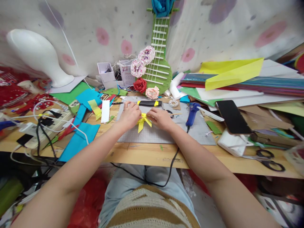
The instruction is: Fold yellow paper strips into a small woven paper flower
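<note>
A small yellow ribbon bow [143, 121] is held just above or on a grey mat [152, 136], its two tails pointing toward me. My left hand [130, 114] has its fingers closed on the left side of the bow. From the right, my right hand [160, 118] pinches the other side; its fingertips partly cover the ribbon. Behind the hands lies a black and yellow utility knife [148, 103]. A blue glue gun [192, 114] rests on the mat to the right, with its black cord running over the table's front edge.
A green guitar-shaped craft [159, 71] with paper flowers leans at the back. Left are blue paper [82, 139] and a power strip [45, 133] with tangled cables. Right lie a phone [232, 116], scissors [268, 160] and stacked sheets [237, 79]. A white mannequin head [35, 53] stands back left.
</note>
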A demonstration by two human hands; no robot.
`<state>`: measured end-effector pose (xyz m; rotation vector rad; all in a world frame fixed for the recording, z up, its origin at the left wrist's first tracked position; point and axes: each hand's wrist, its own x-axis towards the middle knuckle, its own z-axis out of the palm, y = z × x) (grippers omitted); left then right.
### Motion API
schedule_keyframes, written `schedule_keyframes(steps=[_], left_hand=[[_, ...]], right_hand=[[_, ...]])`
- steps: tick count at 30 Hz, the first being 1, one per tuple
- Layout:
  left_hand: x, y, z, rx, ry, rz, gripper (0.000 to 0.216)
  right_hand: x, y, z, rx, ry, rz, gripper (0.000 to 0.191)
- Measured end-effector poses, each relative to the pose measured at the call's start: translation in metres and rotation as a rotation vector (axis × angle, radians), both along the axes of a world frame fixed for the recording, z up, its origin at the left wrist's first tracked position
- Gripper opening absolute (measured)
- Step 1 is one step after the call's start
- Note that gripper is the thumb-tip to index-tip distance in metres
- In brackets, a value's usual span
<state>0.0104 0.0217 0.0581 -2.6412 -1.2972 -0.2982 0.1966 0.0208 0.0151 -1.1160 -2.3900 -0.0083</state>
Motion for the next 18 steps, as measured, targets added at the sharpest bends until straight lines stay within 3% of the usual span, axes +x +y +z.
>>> schedule_keyframes(steps=[7, 13, 15, 18], left_hand=[[-0.004, 0.005, -0.003, -0.04, -0.083, -0.001, 0.009], [-0.013, 0.015, 0.004, -0.151, -0.364, 0.244, 0.018], [-0.017, 0.016, 0.003, -0.169, -0.435, 0.291, 0.024], [-0.02, 0.015, -0.001, -0.27, -0.48, 0.253, 0.044]], right_hand=[[-0.002, 0.0, -0.001, 0.034, 0.031, -0.015, 0.018], [-0.003, -0.003, 0.001, 0.025, 0.034, -0.036, 0.016], [-0.003, -0.003, 0.0, 0.027, 0.042, -0.037, 0.016], [-0.001, 0.0, -0.002, 0.021, 0.073, -0.008, 0.018]])
